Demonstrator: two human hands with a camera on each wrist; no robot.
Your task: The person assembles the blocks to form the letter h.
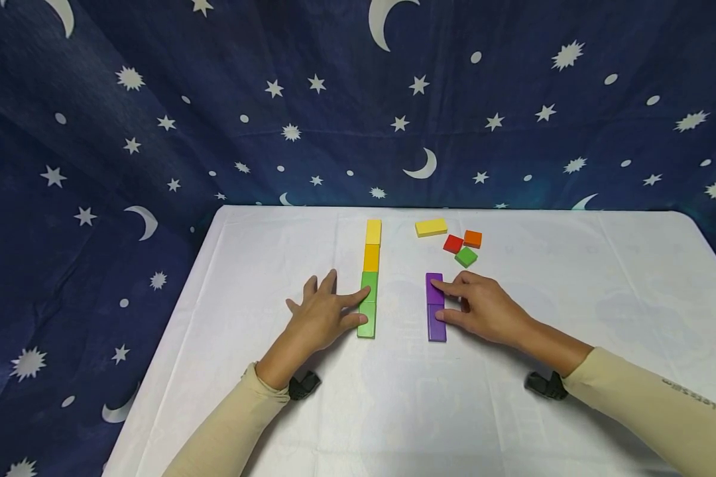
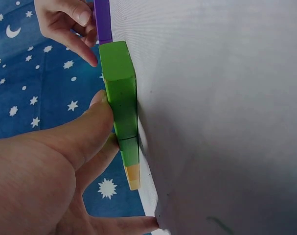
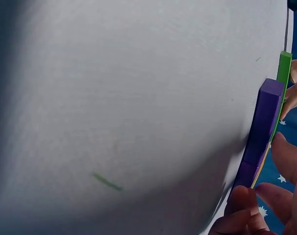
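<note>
My left hand (image 1: pixel 319 318) rests spread on a straight row of blocks. Its index fingertip touches the farther green block (image 1: pixel 370 279) and its thumb the nearer green block (image 1: pixel 366 329). Beyond these, in line, lie an orange-yellow block (image 1: pixel 371 258) and a yellow block (image 1: pixel 373 232). Across from it, my right hand (image 1: pixel 492 308) touches two purple blocks laid end to end. The index fingertip is on the farther purple block (image 1: pixel 434 295), the thumb on the nearer purple block (image 1: pixel 436 332), while the other fingers curl under. In the right wrist view the purple block (image 3: pixel 263 122) stands before the green row.
Behind the right hand lie a loose yellow block (image 1: pixel 431 228), a red block (image 1: pixel 453 244), an orange block (image 1: pixel 473 239) and a small green block (image 1: pixel 467 257). A white cloth covers the table (image 1: pixel 370 411). A dark blue curtain (image 1: pixel 346 146) with stars and moons hangs at the back.
</note>
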